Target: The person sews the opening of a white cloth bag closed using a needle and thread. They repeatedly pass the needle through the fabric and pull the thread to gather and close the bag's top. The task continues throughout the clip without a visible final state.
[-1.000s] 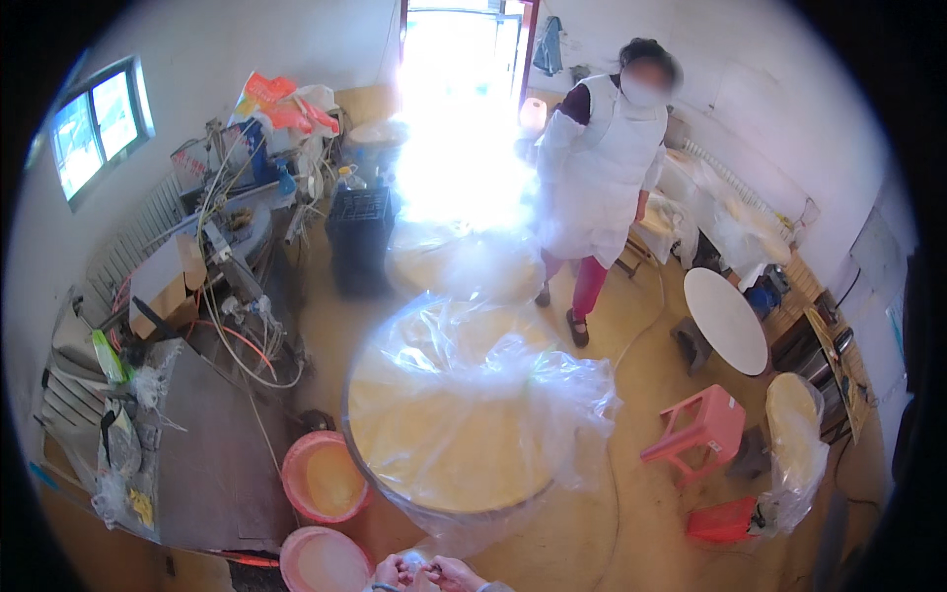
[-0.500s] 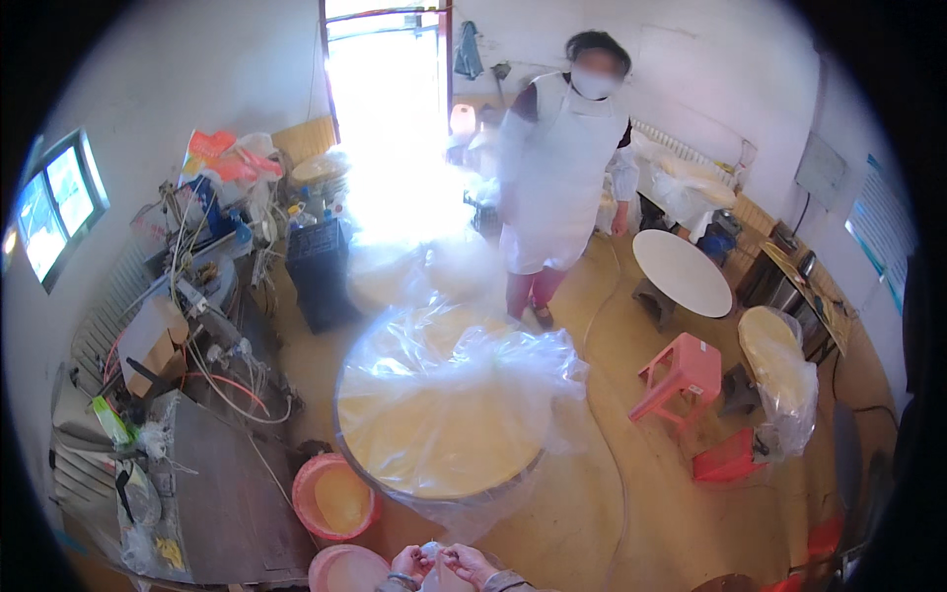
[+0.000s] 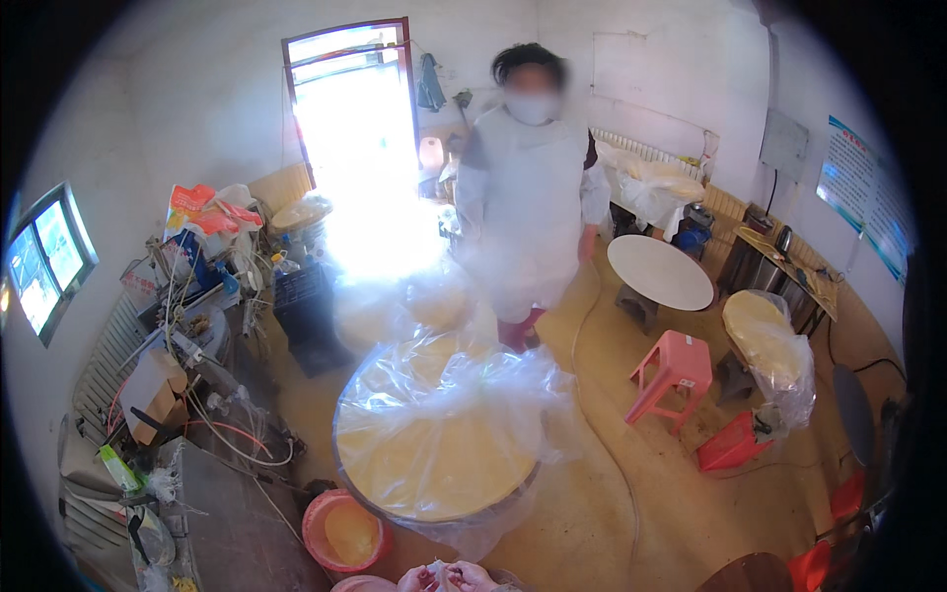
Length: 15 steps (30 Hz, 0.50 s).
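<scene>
Only the tops of my left hand (image 3: 421,579) and my right hand (image 3: 473,576) show at the bottom edge. They are pressed close together, and what they hold is cut off. Just beyond them stands a big round stack of thin yellow sheets (image 3: 434,464) under loose clear plastic (image 3: 464,390). A pink basin (image 3: 318,513) with yellow batter sits on the floor to the left of my hands. Another person in a white apron (image 3: 533,197) stands behind the stack, facing me.
A grey metal surface (image 3: 237,523) and a machine with tangled wires (image 3: 187,345) fill the left side. On the right are a pink stool (image 3: 671,370), a white round table (image 3: 659,271), a plastic-wrapped stack (image 3: 769,345) and a red basket (image 3: 730,449). A bright doorway (image 3: 360,128) is at the back.
The person in white has stepped closer to the round stack. My view has shifted so the room sits lower and more centred. My hands stay together at the bottom edge.
</scene>
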{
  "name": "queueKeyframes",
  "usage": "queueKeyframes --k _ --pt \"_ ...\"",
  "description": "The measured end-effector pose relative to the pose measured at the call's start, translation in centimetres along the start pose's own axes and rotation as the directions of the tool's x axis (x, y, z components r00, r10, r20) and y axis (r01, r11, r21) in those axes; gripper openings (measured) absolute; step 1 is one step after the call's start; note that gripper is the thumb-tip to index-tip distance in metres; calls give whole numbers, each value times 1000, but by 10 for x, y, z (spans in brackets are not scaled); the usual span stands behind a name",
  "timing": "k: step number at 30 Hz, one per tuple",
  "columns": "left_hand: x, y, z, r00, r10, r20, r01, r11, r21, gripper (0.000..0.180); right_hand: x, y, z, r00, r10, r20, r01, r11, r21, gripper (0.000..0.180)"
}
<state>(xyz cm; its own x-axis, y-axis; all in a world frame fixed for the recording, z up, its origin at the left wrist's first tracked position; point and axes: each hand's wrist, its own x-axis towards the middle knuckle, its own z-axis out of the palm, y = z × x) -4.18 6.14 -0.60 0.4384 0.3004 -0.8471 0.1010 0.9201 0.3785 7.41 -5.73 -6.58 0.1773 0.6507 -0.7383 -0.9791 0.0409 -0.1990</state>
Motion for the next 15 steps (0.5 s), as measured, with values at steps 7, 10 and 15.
queueKeyframes --k 7,10,15 --pt "-7 1 9 1000 -13 -4 13 1000 10 15 -4 -8 1 1000 25 -5 -26 998 -49 16" --pt "-6 0 11 1000 -5 -3 5 1000 -10 15 -5 -10 -1 998 37 -50 -38 999 -19 15" --pt "-1 -5 10 1000 -27 -15 26 998 -58 17 7 -8 -9 999 30 13 -30 1000 -10 13"
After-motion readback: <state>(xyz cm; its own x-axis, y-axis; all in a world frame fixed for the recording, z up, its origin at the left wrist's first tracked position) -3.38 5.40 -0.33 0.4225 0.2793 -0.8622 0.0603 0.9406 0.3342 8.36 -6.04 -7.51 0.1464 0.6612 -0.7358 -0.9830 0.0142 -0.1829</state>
